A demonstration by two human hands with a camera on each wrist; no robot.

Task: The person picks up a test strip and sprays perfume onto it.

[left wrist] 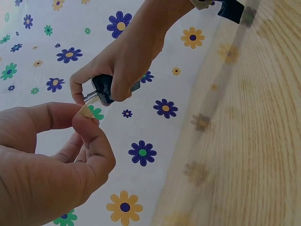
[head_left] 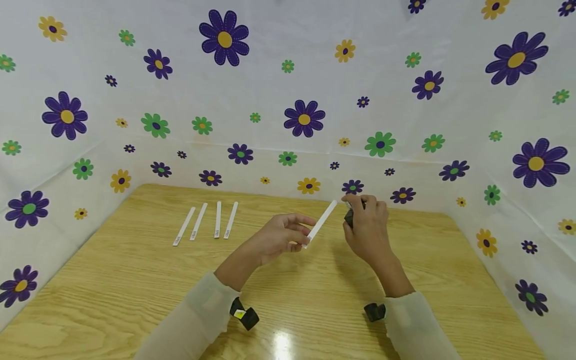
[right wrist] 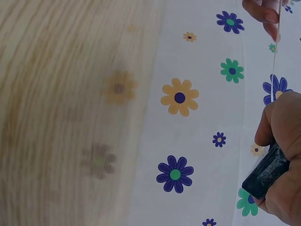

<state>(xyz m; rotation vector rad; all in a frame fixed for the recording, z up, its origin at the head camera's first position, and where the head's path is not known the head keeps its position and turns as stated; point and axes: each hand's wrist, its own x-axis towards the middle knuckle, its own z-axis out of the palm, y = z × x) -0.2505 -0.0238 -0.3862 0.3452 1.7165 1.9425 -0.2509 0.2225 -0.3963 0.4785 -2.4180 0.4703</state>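
Note:
My left hand (head_left: pixel 283 237) pinches the lower end of a white paper test strip (head_left: pixel 322 222) between thumb and fingers. The strip slants up and right above the table, its far end close to the right hand. My right hand (head_left: pixel 370 232) grips a small dark spray bottle (left wrist: pixel 102 87) with a silver neck; most of its body is hidden by the fingers. In the left wrist view the index finger curls over the bottle's top, which points toward the strip. Seen from the right wrist, the bottle's dark base (right wrist: pixel 266 173) sticks out below the hand.
Several similar white strips (head_left: pixel 218 220) lie side by side at the back left of the wooden table (head_left: pixel 135 280), small print at their near ends. A white cloth (head_left: pixel 265 90) with printed flowers encloses the table at the back and both sides.

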